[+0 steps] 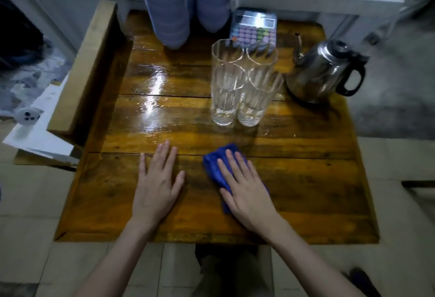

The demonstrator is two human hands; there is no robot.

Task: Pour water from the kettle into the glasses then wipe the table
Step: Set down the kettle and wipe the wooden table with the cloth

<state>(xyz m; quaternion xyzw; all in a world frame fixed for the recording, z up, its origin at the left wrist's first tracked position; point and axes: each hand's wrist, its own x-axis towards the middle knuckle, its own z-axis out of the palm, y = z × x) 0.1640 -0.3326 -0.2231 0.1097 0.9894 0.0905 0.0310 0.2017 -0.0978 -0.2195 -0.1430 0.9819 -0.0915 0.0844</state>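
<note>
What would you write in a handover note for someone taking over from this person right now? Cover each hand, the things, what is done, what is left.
Left hand: flat on the brown wooden table, fingers straight, holding nothing.
Right hand: pressing flat on the crumpled blue cloth, front of the table.
Clear ribbed glasses: clustered upright mid-table; water level hard to tell.
Shiny steel kettle with black handle: upright, right of the glasses, no hand on it.
Done: kettle set down, so pouring seems finished.
Left: wipe the table, likely including the glossy wet-looking patch left of the glasses.
</note>
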